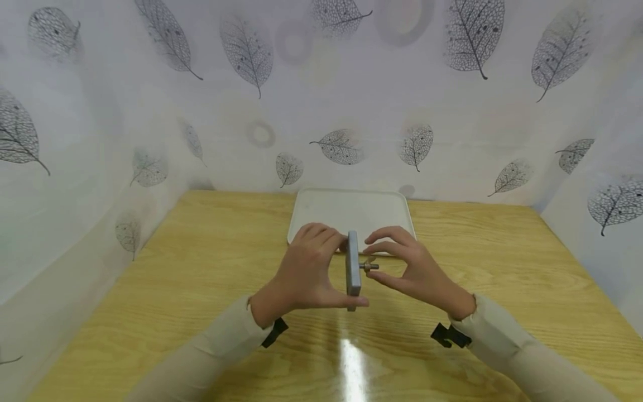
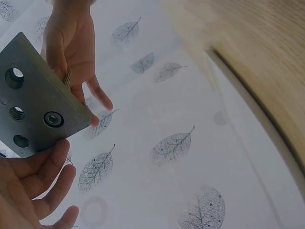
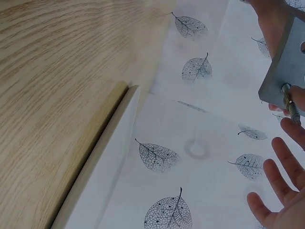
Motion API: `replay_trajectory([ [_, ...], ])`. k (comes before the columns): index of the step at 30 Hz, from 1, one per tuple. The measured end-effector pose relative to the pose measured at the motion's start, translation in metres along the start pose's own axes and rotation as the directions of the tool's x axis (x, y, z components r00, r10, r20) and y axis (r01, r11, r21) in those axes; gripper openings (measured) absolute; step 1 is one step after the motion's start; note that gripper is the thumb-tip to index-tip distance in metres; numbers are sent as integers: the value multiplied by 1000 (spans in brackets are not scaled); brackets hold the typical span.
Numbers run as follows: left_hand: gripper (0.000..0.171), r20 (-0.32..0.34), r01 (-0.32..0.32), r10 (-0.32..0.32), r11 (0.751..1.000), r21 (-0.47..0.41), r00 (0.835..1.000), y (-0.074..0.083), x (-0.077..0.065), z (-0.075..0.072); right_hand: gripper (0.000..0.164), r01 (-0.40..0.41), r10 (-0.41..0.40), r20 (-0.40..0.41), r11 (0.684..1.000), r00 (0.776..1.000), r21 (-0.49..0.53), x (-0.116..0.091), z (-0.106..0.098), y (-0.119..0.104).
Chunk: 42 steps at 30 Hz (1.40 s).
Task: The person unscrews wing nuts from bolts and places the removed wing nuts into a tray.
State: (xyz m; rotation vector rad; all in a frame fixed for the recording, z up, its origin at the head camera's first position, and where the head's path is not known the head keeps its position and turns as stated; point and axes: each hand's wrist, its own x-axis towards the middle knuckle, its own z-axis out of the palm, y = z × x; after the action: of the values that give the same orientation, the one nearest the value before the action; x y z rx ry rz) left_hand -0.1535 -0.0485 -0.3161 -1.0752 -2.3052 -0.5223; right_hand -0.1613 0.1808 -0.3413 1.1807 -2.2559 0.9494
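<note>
My left hand holds a grey metal plate by its edges, thumb below and fingers above. Several round holes pass through the plate, and a socket-head bolt sits in one. Out of the plate's right side sticks the bolt's threaded shank, carrying a brass-coloured wing nut. Around that nut the right hand is spread, its thumb at the nut and its fingers a little apart from it. The right wrist view shows the thumb beside the wing nut; the plate is partly cut off there.
A white tray lies at the back of the wooden table, behind the hands. Leaf-patterned cloth hangs along the back and both sides. Black straps show at the wrists.
</note>
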Motion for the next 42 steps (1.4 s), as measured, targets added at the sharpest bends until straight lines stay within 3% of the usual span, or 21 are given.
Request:
replay_trajectory([
  [5, 73, 1, 4, -4, 1000, 0, 1000, -1, 0, 2, 23, 14, -14, -11, 1000, 1000, 16, 1, -1, -3],
  [13, 73, -15, 5, -5, 1000, 5, 1000, -1, 0, 1, 22, 156, -152, -73, 987, 986, 46, 3, 0, -6],
  [18, 72, -20, 0, 0, 1000, 4, 1000, -2, 0, 1, 21, 183, -178, -94, 982, 979, 46, 4, 0, -4],
  [22, 72, -20, -1, 1, 1000, 1, 1000, -2, 0, 1, 19, 162, -158, -93, 986, 983, 39, 5, 0, -3],
  [31, 72, -13, -2, 2, 1000, 7, 1000, -2, 0, 0, 22, 35, -35, -14, 999, 999, 7, 2, 0, -4],
  [37, 72, -12, 2, -2, 1000, 17, 1000, -1, 0, -1, 28, 13, -13, -6, 998, 1000, -54, 2, -1, -2],
  [42, 72, -12, 0, 0, 1000, 15, 1000, -2, 0, -2, 22, 14, -15, -12, 999, 1000, -30, 2, -3, -4],
])
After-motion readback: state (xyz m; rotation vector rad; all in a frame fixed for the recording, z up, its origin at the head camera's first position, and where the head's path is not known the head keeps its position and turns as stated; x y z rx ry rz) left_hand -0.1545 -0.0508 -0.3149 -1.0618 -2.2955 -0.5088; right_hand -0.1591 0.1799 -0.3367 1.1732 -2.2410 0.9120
